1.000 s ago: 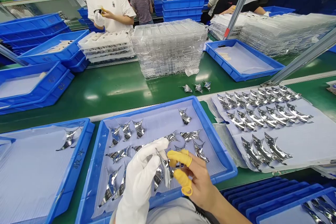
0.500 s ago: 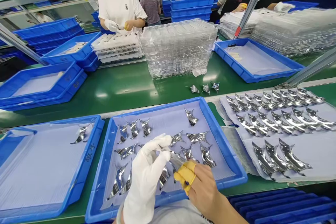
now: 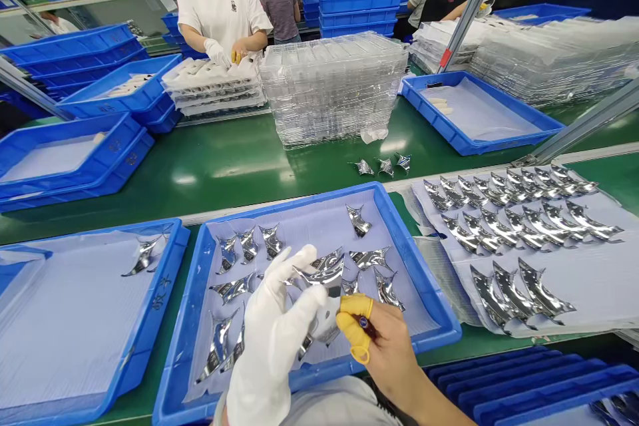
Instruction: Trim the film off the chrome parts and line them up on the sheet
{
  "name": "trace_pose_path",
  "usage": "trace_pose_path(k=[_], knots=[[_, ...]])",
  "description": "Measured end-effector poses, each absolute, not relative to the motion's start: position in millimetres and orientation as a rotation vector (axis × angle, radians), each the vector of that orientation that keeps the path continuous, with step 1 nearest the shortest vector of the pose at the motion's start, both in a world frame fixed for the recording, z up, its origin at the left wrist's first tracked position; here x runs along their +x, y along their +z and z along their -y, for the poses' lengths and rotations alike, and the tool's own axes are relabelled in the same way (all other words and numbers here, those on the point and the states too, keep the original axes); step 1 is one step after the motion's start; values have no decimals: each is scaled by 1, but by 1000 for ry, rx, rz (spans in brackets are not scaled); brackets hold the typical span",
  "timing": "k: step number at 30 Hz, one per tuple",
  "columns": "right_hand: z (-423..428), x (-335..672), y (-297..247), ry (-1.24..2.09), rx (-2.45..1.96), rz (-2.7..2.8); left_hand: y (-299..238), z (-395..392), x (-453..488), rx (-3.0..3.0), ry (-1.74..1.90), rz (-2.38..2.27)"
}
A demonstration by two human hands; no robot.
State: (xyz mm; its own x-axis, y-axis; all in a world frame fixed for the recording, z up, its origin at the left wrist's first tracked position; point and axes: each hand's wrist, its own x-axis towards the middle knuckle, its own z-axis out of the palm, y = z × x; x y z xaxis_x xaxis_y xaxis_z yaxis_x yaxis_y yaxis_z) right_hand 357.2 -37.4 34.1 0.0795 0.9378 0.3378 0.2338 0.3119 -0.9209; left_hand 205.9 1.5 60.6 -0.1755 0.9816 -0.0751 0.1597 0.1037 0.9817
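Note:
My left hand (image 3: 272, 333), in a white glove, pinches a shiny chrome-coloured curved piece (image 3: 327, 323) with pointed corners between thumb and fingers. My right hand (image 3: 382, 346) has yellow finger cots, and its closed fingertips are at the right edge of the same piece. A small dark rod-like thing with a round end (image 3: 368, 327) pokes out between the right fingers; its kind is unclear. Below both hands lies a blue tray (image 3: 424, 273) lined with white sheet, with several similar chrome pieces (image 3: 358, 221) spread in it. Part of them is hidden behind my hands.
At the left stands another lined blue tray (image 3: 150, 319) with chrome pieces in its corner. Rows of chrome pieces (image 3: 544, 293) lie on white sheet at the right. Clear plastic trays (image 3: 334, 93) are stacked behind. Across the bench a co-worker's hands (image 3: 227, 53) rest on white packs.
The held piece has turned, so its broad shiny face now shows between my hands. The co-worker's hands have lowered to the packs. The whole view has shifted slightly.

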Motion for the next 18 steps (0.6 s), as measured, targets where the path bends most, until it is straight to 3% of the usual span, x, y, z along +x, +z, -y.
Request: trace_pose_path(k=[9, 18], knots=[[41, 361, 21, 183, -1068, 1781, 69, -7, 208, 1328, 1272, -1518], [34, 363, 17, 300, -1082, 1659, 64, 1, 200, 1566, 1418, -1310]])
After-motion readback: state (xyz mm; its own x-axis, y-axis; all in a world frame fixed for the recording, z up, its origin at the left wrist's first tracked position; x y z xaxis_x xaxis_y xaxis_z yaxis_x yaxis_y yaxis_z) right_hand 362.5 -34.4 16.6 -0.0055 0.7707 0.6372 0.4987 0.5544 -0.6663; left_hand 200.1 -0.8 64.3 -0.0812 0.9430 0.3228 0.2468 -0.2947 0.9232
